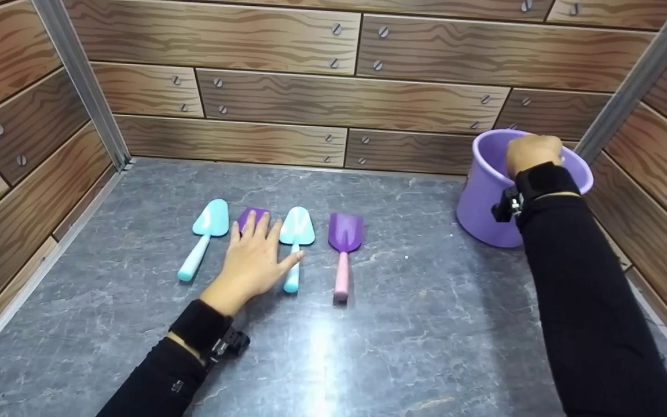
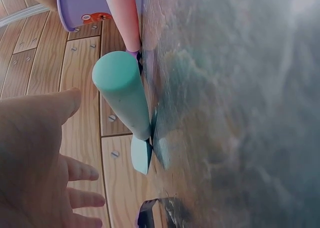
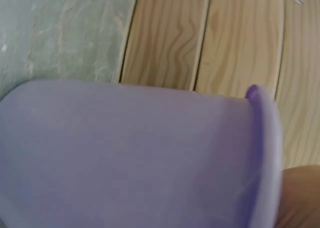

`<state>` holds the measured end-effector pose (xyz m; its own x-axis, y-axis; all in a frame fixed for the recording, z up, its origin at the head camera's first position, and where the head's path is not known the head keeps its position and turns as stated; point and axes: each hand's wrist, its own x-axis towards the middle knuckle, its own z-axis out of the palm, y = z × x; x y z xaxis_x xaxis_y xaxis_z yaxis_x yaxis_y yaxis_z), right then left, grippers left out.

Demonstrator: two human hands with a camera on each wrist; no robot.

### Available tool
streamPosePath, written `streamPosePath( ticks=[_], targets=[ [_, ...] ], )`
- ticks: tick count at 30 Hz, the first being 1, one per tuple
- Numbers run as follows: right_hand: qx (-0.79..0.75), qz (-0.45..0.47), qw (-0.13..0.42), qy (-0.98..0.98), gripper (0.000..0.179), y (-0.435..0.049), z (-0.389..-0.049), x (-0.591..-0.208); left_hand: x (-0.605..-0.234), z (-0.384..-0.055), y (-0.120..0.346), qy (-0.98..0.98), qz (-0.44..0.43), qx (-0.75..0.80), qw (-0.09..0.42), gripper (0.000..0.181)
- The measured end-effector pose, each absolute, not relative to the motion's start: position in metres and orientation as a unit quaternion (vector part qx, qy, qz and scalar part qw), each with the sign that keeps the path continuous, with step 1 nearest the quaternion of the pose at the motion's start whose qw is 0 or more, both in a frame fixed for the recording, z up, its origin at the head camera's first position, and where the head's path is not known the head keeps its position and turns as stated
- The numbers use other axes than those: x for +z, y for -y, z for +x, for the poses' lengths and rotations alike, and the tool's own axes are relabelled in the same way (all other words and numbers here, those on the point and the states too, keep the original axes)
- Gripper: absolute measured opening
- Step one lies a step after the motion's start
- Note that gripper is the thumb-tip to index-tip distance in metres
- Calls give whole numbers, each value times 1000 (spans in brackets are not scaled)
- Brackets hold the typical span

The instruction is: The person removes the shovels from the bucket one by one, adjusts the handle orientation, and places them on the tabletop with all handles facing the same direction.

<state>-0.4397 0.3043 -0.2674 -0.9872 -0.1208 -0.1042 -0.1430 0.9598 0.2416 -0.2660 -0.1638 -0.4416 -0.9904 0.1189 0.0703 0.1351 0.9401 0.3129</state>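
My left hand [image 1: 255, 260], fingers straight and spread, is over a purple toy shovel [image 1: 252, 215], covering most of it. Just right of that lies a turquoise toy shovel [image 1: 297, 227], its handle partly behind my thumb. In the left wrist view its rounded handle end [image 2: 117, 72] appears beside the hand, apart from it. My right hand [image 1: 533, 152] is bent down at the mouth of an upright purple bucket [image 1: 484, 200]. Its fingers are hidden, so whether they hold anything cannot be seen. The right wrist view is mostly filled by the bucket's wall [image 3: 125, 153].
Another turquoise shovel [image 1: 212, 219] lies at the left of the row, and a purple shovel with a pink handle [image 1: 345, 231] at its right. Wood-patterned walls [image 1: 264, 92] enclose the grey marbled floor [image 1: 414, 324] at the back and both sides.
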Motion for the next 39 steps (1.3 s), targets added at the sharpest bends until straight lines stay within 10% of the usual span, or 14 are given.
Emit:
streamPosePath(
  ticks=[9, 22, 39],
  targets=[
    [144, 25, 116, -982, 35, -320, -482, -285, -442, -267, 165, 985, -63, -161, 23, 90],
    [155, -96, -50, -982, 37, -341, -424, -223, -440, -268, 165, 984, -65, -163, 26, 89],
    [78, -31, -163, -983, 38, -353, -381, -185, -440, -268, 165, 984, -66, -164, 30, 88]
  ],
)
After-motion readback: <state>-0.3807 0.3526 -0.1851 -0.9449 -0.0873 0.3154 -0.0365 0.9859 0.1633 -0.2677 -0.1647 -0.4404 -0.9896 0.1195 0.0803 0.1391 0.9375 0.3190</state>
